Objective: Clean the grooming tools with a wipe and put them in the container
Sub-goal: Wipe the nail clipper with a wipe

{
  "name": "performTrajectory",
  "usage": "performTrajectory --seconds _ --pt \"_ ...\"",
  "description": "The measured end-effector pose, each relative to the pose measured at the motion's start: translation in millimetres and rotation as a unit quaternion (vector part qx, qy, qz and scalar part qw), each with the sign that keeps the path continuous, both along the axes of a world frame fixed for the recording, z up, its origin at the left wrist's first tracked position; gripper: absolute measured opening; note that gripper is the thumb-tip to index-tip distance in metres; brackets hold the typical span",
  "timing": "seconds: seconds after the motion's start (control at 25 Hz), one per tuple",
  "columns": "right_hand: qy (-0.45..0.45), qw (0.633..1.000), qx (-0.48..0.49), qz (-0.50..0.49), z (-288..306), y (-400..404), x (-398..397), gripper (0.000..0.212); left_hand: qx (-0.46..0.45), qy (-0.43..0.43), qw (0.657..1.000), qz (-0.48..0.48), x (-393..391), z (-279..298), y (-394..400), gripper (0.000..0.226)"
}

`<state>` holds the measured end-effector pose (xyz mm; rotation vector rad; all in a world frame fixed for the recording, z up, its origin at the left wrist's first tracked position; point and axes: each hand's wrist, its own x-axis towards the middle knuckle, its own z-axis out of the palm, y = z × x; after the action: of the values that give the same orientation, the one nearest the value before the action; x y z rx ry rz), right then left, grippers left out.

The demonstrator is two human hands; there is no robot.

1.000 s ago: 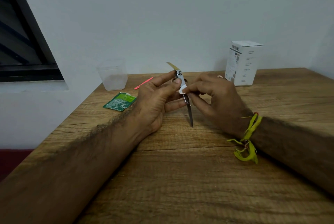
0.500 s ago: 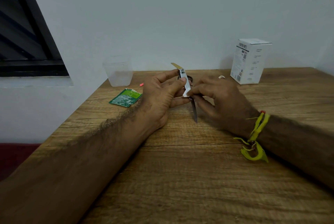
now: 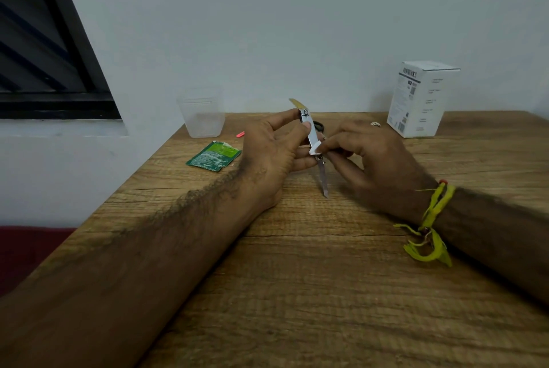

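My left hand (image 3: 276,151) grips a metal nail clipper (image 3: 310,130) upright above the wooden table (image 3: 326,293), its lever tip raised at the top and its thin file blade hanging down toward the table. My right hand (image 3: 365,157) pinches a small white wipe (image 3: 315,149) against the lower end of the clipper body. A clear plastic container (image 3: 202,115) stands empty at the table's far left, against the wall. A dark scissor-like tool (image 3: 319,126) lies behind my hands, mostly hidden.
A torn green wipe sachet (image 3: 214,157) lies left of my left hand. A small pink item (image 3: 240,134) lies beside the container. A white carton (image 3: 421,97) stands at the back right, with a small pale object (image 3: 375,123) near it.
The wipe in my right hand has slid a little down the clipper body. Both hands stay at the same place on the table; the view has shifted slightly.
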<state>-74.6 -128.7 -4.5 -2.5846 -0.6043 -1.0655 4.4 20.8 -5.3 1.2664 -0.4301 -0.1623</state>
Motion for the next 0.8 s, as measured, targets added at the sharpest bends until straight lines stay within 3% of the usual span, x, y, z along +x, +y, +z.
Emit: performTrajectory --seconds 0.2,0.36,0.48,0.8 --pt "-0.001 1.000 -0.020 -0.003 0.7 -1.6 -0.3 0.014 0.008 0.009 1.000 -0.009 -0.1 1.1 -1.1 0.040" --pt "-0.044 0.999 0.025 -0.011 3.5 -3.2 -5.0 0.012 0.019 0.035 0.997 -0.062 0.8 3.1 1.1 0.062" --pt "-0.024 1.000 -0.004 -0.014 2.1 -1.0 -5.7 0.015 0.018 0.047 0.998 -0.042 1.7 1.7 1.1 0.071" --pt "-0.008 0.996 -0.085 -0.017 -0.7 -2.3 -5.6 0.014 0.014 0.060 0.998 -0.015 3.0 0.3 0.2 0.025"
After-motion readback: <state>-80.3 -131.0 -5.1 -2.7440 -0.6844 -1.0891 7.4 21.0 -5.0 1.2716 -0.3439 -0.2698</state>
